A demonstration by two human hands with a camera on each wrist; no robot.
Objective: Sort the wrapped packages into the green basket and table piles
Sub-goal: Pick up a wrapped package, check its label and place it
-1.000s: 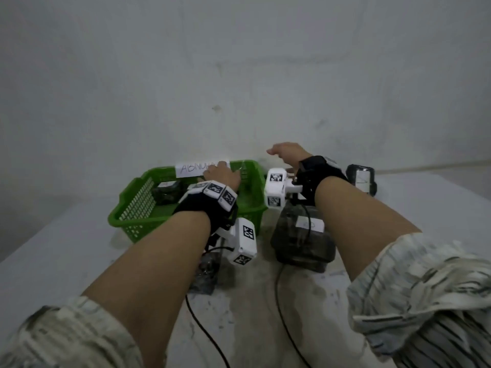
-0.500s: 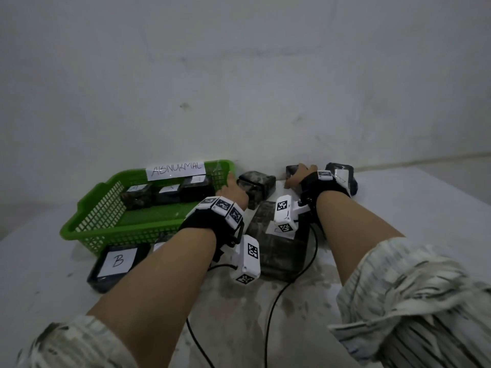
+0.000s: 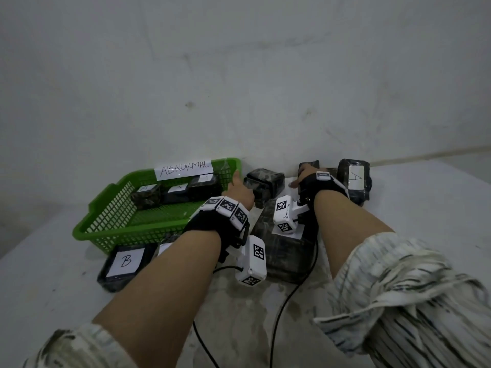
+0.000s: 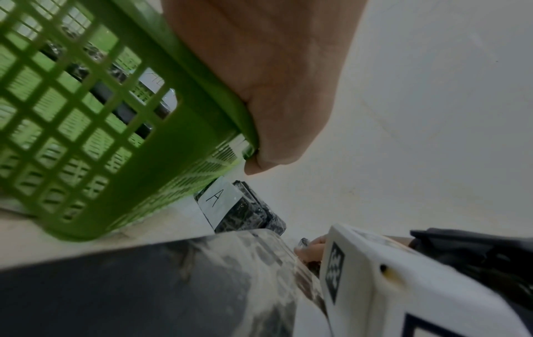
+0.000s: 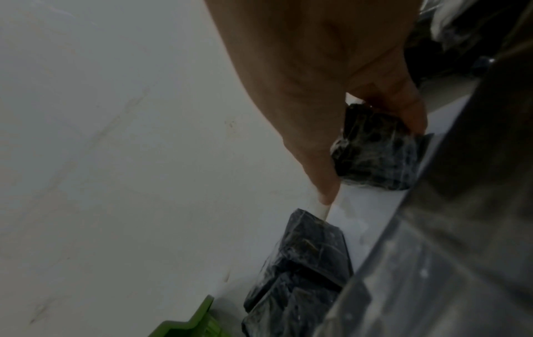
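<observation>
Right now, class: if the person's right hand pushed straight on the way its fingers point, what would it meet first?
The right hand already grips a small dark wrapped package. Straight beyond it the wall looks first, though depth is unclear.

Your left hand (image 3: 240, 193) and right hand (image 3: 305, 176) are bare, and so are your forearms up to the rolled sleeves. Each sleeve (image 3: 414, 296) is pale cloth with dark, streaky stripes, bunched near the elbow; the left sleeve (image 3: 79, 346) shows at 7 o'clock in the head view. You wear a black wrist strap (image 3: 212, 229) on each arm. A curved band of white tiles (image 3: 225, 208) printed with black square markers crosses the left strap. A white boxy camera unit (image 3: 252, 264) with the same markers hangs below your left wrist, another (image 3: 285, 215) beside your right. Thin black cables (image 3: 276, 314) trail toward 6 o'clock.
</observation>
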